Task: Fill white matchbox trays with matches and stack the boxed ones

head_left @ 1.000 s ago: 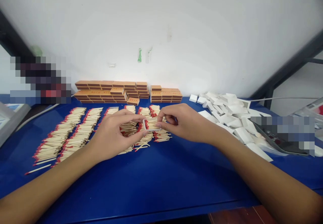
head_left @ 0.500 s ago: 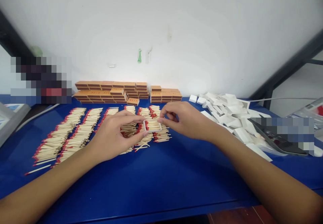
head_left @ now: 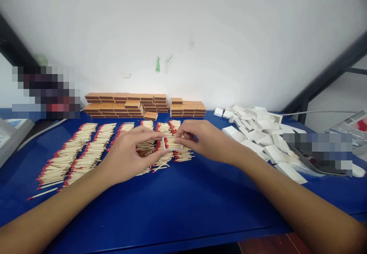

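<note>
My left hand [head_left: 129,154] is closed on a small white matchbox tray [head_left: 171,143] filled with red-tipped matches, pinching its left end between thumb and fingers above the table. My right hand [head_left: 205,137] is closed in a pinch with its fingertips on the matches at the tray's right end. Beneath both hands lie rows of loose red-tipped matches [head_left: 86,151] spread over the blue table [head_left: 183,200].
Stacks of brown matchboxes [head_left: 143,105] line the wall at the back. A heap of white empty trays [head_left: 258,131] lies to the right, with a dark blurred object [head_left: 315,151] beside it. A pixelated patch sits at far left.
My right hand's fingertips have shifted left over the tray, pressing onto the matches. My left hand still holds the tray in almost the same place.
</note>
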`<state>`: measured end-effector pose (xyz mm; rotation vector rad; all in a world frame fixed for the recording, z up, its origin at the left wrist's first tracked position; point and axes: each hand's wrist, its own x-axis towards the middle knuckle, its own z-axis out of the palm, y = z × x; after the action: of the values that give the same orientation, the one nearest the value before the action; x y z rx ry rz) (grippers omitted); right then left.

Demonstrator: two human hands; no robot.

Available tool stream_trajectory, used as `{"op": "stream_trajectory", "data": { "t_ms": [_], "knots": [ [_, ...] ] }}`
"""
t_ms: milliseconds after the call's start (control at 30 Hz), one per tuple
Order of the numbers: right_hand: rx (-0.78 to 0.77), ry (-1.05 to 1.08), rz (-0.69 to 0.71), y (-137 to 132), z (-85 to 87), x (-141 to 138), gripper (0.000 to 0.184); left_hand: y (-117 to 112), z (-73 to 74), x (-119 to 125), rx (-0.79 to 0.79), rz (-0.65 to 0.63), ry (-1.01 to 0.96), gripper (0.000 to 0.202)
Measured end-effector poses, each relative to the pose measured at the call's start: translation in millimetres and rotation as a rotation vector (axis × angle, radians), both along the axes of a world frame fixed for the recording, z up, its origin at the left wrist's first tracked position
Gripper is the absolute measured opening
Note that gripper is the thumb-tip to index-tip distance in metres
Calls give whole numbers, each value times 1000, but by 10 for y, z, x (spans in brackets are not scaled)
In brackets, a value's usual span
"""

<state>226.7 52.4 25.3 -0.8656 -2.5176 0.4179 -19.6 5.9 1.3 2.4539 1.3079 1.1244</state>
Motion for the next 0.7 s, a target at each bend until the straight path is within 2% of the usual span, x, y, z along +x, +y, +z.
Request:
{"op": "stream_trajectory", "data": {
  "t_ms": [300, 400, 500, 567, 700],
  "knots": [
    [52, -15, 10, 0, -43, -23, 16, -7, 0, -7, 23, 9, 8, 32],
    [93, -3, 2, -2, -5, -11, 16, 9, 9, -16, 39, 20, 10, 33],
    [135, 12, -65, -2, 66, 42, 17, 26, 19, -32, 33, 72, -3, 32],
    [83, -58, -58, 2, 109, 94, 18, 34, 20, -46, 11, 118, -9, 31],
    [-170, -304, 89, 15, 133, 161, 14, 40, 12, -65, 10, 142, -5, 32]
  ]
}}
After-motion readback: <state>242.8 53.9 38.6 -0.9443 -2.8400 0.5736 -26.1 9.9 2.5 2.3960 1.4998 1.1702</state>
